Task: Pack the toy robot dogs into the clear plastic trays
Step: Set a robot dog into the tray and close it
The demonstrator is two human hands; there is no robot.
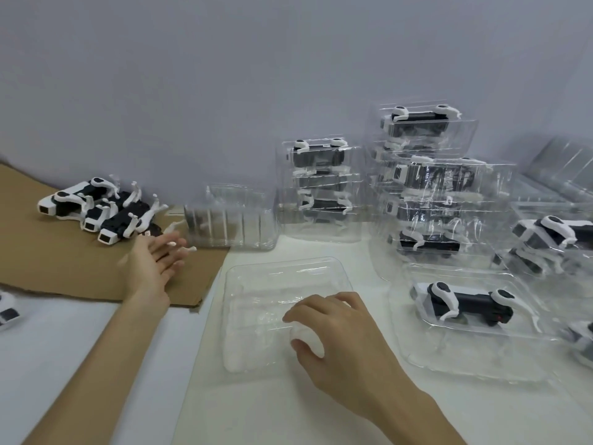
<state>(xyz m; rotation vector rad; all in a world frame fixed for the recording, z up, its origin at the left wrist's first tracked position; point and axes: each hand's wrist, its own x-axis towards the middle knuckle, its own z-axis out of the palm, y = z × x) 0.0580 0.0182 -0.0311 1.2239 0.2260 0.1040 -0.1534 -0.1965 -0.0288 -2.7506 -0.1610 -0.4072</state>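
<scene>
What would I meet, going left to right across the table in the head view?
Pile of loose toy robot dogs → left hand → stack of empty clear trays → right hand, on an empty clear tray → packed clear tray holding one toy robot dog.

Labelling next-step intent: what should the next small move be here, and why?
Probably close the left hand on the nearest loose robot dog on the cardboard: that hand is open just short of it, while the right hand sits on the empty tray.
</scene>
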